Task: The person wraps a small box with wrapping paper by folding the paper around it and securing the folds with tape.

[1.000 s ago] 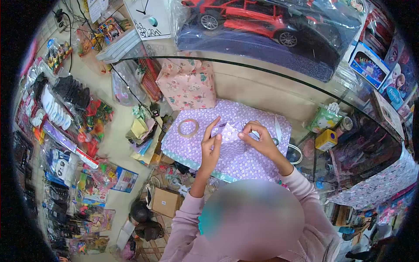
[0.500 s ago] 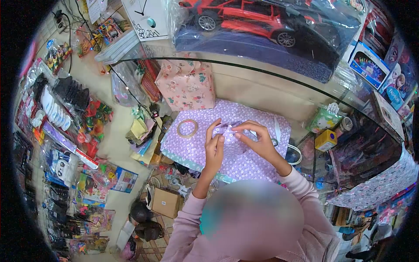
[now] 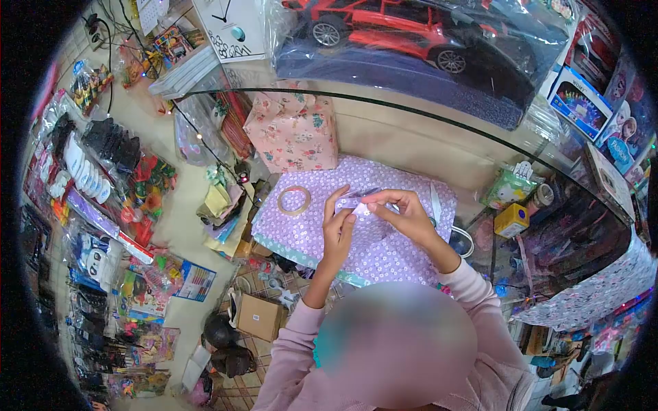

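Observation:
My left hand [image 3: 337,226] and my right hand [image 3: 408,218] face each other over a sheet of lilac paper with small white flowers [image 3: 301,236]. Between their pinched thumbs and fingers is a small pale lilac piece of paper [image 3: 359,208], partly hidden by the fingertips. To the left on the sheet lies a roll of tape [image 3: 280,201]. Just right of my right hand is a pair of scissors [image 3: 436,198], its blades pointing away and its handles partly covered by the hand.
Behind the sheet stands a pink floral wrapped package [image 3: 295,133]. A glass shelf edge [image 3: 384,101] crosses above, with a boxed red toy car [image 3: 391,31] on it. At right sits a yellow box [image 3: 512,220]; a cardboard box [image 3: 259,318] is on the floor.
Both hands stay nearly in place. The small paper piece between the fingertips now shows a plainer, paler face, and my right fingers have shifted slightly on it.

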Available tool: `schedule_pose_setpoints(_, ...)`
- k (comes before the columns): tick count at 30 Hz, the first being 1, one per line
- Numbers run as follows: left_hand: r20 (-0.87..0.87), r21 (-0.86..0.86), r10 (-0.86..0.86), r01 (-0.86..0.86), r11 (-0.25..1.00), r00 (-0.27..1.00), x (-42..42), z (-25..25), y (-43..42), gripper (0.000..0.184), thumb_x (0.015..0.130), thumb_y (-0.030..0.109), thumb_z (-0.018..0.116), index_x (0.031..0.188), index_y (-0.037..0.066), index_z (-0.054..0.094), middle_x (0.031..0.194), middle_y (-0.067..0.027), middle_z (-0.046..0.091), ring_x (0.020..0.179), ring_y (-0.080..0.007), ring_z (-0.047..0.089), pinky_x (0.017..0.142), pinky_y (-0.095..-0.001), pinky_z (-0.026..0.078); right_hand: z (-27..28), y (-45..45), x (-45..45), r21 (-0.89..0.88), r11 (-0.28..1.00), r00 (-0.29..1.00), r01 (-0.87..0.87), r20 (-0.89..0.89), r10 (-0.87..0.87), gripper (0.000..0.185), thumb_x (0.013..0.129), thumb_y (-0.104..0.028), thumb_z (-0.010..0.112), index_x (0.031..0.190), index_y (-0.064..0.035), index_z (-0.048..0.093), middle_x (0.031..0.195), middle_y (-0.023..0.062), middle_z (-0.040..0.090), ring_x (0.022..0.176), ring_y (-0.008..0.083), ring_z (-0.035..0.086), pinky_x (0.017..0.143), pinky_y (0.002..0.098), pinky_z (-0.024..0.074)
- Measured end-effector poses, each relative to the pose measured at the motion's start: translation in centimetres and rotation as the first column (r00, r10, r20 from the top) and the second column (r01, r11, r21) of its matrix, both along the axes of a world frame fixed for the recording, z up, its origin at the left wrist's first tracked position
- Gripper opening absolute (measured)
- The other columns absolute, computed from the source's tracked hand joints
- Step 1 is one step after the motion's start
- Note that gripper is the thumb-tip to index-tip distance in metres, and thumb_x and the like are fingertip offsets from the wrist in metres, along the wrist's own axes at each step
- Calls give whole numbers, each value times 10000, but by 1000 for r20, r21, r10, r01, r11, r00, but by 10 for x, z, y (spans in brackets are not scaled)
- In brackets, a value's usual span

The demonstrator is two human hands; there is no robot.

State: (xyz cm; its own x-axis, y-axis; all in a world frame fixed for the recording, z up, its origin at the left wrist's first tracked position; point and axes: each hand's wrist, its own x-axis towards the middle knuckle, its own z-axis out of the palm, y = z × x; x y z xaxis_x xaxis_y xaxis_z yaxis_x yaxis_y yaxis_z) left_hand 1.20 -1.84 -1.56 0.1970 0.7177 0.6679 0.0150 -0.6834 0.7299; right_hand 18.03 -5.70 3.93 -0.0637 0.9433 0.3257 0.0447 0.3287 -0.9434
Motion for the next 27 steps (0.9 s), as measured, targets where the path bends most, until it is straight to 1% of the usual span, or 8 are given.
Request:
schedule_pose_setpoints(6, -12, -6, 10, -10, 1000, 1000, 0, 2, 0, 197, 895, 109, 560, 820, -66, 609, 1332, -207, 475, 1212, -319, 461, 956, -378, 382, 20, -3, 4, -119, 990, 997, -81, -12, 80, 191, 869, -105, 649, 1033, -29, 707, 960, 51, 705, 876, 94, 596, 827, 264, 449)
schedule_pose_setpoints(12, -20, -2, 1, -1, 1000, 1000, 0, 3, 0, 156, 879, 101, 587, 848, -45, 633, 1335, -200, 467, 1218, -330, 452, 1005, -397, 350, 17, -1, 9, 70, 997, 975, -25, 220, 9, 213, 827, -82, 682, 1032, -33, 709, 879, 25, 695, 792, 68, 575, 740, 252, 449)
schedule_pose_setpoints(13, -22, 1, -6, 6, 1000, 1000, -1, 3, 1, 148, 875, 105, 599, 857, -35, 642, 1337, -195, 462, 1224, -335, 444, 1019, -406, 338, 17, -1, 7, 78, 997, 977, -10, 211, -7, 208, 824, -81, 686, 1025, -30, 706, 867, 24, 694, 784, 67, 574, 735, 250, 447)
schedule_pose_setpoints(16, -127, 122, 199, -183, 975, 972, -5, 14, -1, 122, 825, 128, 682, 885, 22, 683, 1347, -181, 442, 1253, -344, 405, 1054, -443, 292, 18, -2, 4, 85, 996, 984, 30, 173, -44, 188, 820, -79, 694, 999, -22, 694, 838, 24, 690, 765, 63, 575, 722, 244, 444)
schedule_pose_setpoints(19, -84, 97, 179, -171, 980, 980, -12, 33, -6, 163, 755, 151, 764, 893, 79, 715, 1352, -170, 429, 1283, -349, 368, 1070, -466, 259, 25, -3, 3, 69, 997, 989, 41, 136, -50, 159, 821, -86, 700, 964, -19, 680, 818, 23, 683, 761, 55, 574, 713, 236, 442)
schedule_pose_setpoints(21, -100, 65, 161, -155, 986, 982, -14, 34, -6, 170, 726, 144, 786, 872, 82, 723, 1351, -172, 431, 1286, -341, 369, 1070, -458, 265, 31, -4, 4, 57, 998, 990, 28, 137, -36, 153, 822, -103, 708, 944, -19, 670, 809, 18, 677, 761, 46, 568, 707, 228, 439)
schedule_pose_setpoints(24, -111, 27, 136, -134, 991, 984, -14, 38, -8, 159, 704, 132, 801, 837, 83, 729, 1353, -174, 431, 1288, -333, 372, 1072, -452, 267, 29, 0, 10, -57, 998, 993, -25, 115, 31, 154, 829, -130, 714, 921, -16, 668, 786, 2, 659, 758, 39, 558, 710, 224, 439)
schedule_pose_setpoints(27, -75, -13, 94, -95, 995, 993, -12, 36, -7, 143, 697, 117, 802, 813, 79, 730, 1361, -173, 430, 1291, -325, 372, 1075, -448, 265, 34, -1, 10, -57, 998, 995, -39, 86, 43, 137, 836, -127, 713, 892, -14, 660, 746, -37, 620, 711, 21, 529, 683, 200, 416)
